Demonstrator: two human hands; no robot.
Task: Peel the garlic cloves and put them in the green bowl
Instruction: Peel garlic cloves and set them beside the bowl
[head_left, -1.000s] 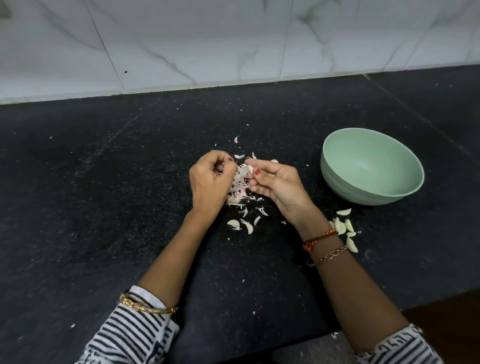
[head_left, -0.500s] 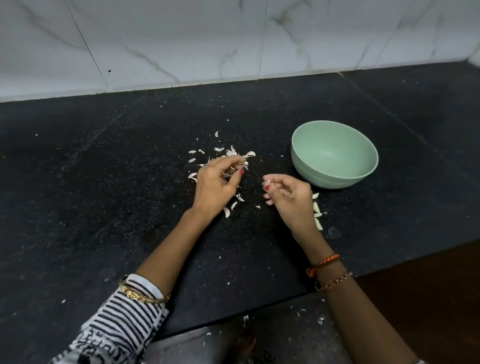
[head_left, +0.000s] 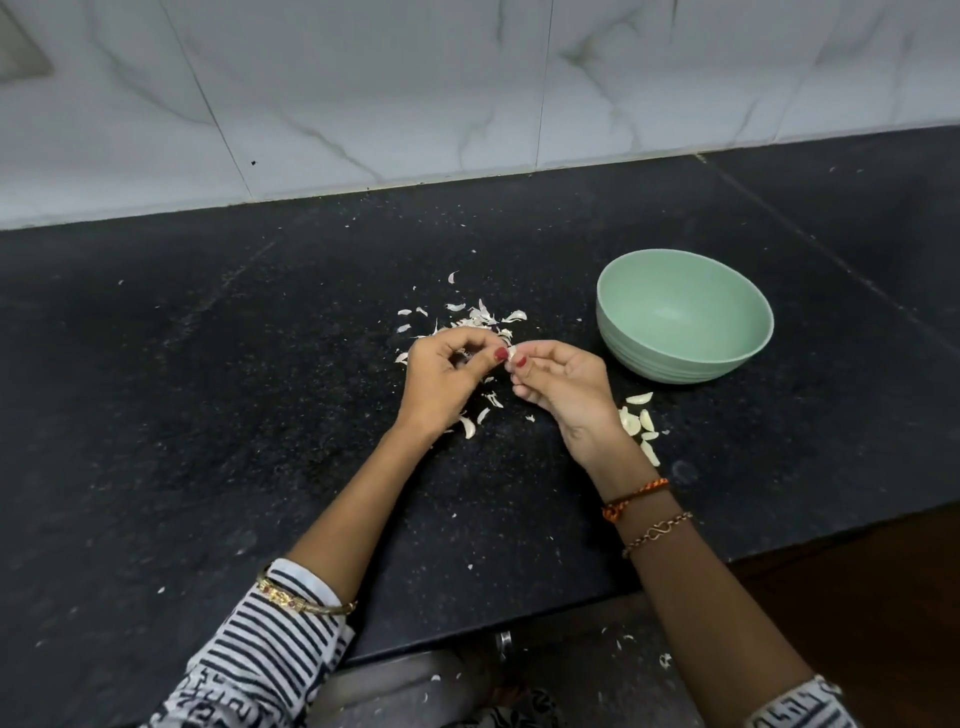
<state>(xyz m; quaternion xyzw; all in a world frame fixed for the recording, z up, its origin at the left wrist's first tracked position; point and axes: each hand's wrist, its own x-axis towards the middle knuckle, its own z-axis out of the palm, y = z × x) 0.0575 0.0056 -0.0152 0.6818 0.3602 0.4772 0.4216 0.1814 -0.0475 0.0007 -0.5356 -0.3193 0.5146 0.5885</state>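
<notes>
My left hand (head_left: 447, 376) and my right hand (head_left: 561, 387) meet fingertip to fingertip above the black counter, both pinching one small garlic clove (head_left: 511, 353) between them. The green bowl (head_left: 727, 358) stands to the right of my hands, and nothing shows inside it. Several peeled cloves (head_left: 641, 423) lie on the counter just below the bowl, beside my right wrist. A scatter of papery garlic skins (head_left: 480, 314) lies beyond and under my hands. One more clove (head_left: 467, 427) lies by my left wrist.
The black stone counter (head_left: 208, 415) runs back to a white marble-look wall (head_left: 467, 93). Its front edge crosses low in the view, with floor and bits of skin (head_left: 665, 660) below it. My striped sleeves (head_left: 270, 639) show at the bottom.
My hands were apart half a second ago, the left reaching into the skins. Now they have come together again on one clove. The view has shifted slightly.
</notes>
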